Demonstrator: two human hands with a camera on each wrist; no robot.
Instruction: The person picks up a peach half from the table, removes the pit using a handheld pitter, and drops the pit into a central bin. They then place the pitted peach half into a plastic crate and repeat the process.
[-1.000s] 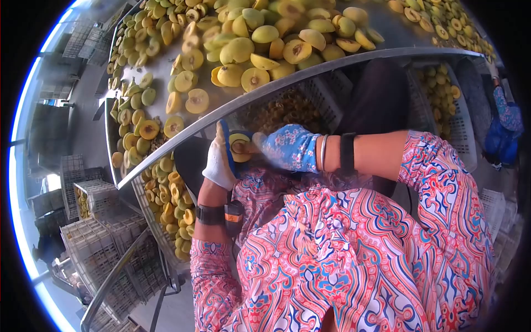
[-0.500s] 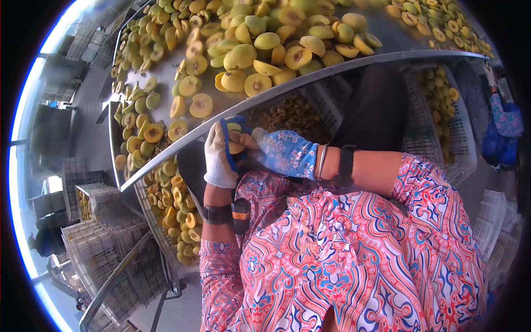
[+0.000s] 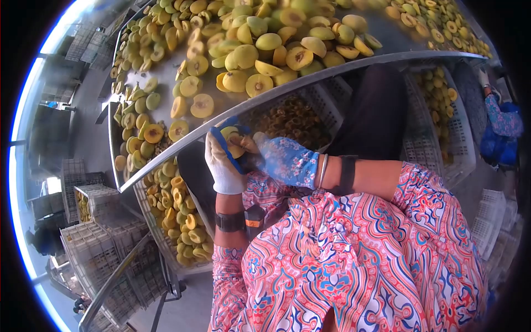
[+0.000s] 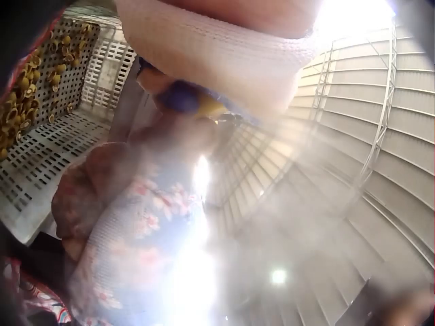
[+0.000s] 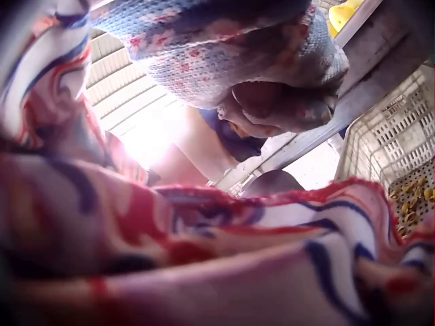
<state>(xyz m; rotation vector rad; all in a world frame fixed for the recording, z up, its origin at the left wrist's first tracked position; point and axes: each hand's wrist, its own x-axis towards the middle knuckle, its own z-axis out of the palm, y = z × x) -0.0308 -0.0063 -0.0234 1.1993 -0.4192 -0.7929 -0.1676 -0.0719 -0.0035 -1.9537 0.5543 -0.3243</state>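
My left hand (image 3: 225,169), in a white glove with a blue palm, grips a yellow peach half (image 3: 234,141) in front of my lap. My right hand (image 3: 289,159) wears a blue flowered glove with bare fingertips, and its fingers meet the cut face of the fruit. The right wrist view has that flowered glove (image 5: 231,64) with the fingers curled; I cannot tell whether they hold a small tool. In the left wrist view, the white cuff (image 4: 211,58) hides most of the fruit.
A metal table (image 3: 221,108) heaped with peach halves (image 3: 259,86) stands ahead, its raised edge just beyond my hands. Below it is a crate of brown scraps (image 3: 293,123). Crates of fruit stand left (image 3: 185,229) and right (image 3: 440,105). Another person (image 3: 500,127) is at far right.
My left hand has turned and shifted slightly right and down, still gripping the peach half. The right fingers stay at the fruit, the hand moving a little.
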